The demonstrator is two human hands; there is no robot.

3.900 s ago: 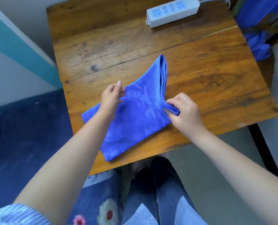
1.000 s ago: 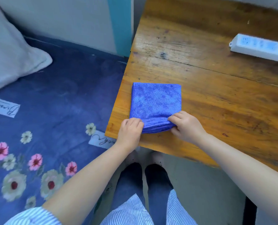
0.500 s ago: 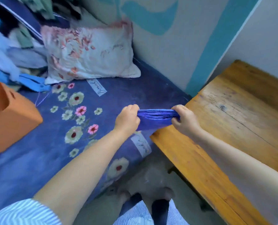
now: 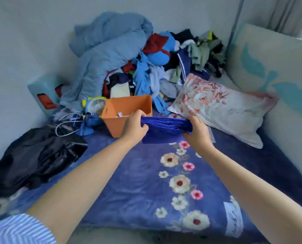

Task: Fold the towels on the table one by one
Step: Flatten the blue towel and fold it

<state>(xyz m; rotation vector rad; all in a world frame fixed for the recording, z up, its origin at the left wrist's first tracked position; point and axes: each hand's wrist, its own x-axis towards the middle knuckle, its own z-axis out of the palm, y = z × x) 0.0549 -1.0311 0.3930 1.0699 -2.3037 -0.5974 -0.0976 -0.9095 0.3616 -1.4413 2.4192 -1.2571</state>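
You have turned away from the table: a second ago the folded blue towel (image 4: 164, 128) lay near the table's edge under your hands, and now you carry it over the bed, with the table out of view. Your left hand (image 4: 135, 126) grips the towel's left end, fingers curled round it, and your right hand (image 4: 197, 132) clamps the right end the same way. The towel hangs between them as a thick, layered bundle, held just in front of the orange bin (image 4: 127, 110) and above the floral blanket (image 4: 146, 182). The folding of this towel looks finished; what remains is to set it down, probably in the bin or beside it, then go back for the next one.
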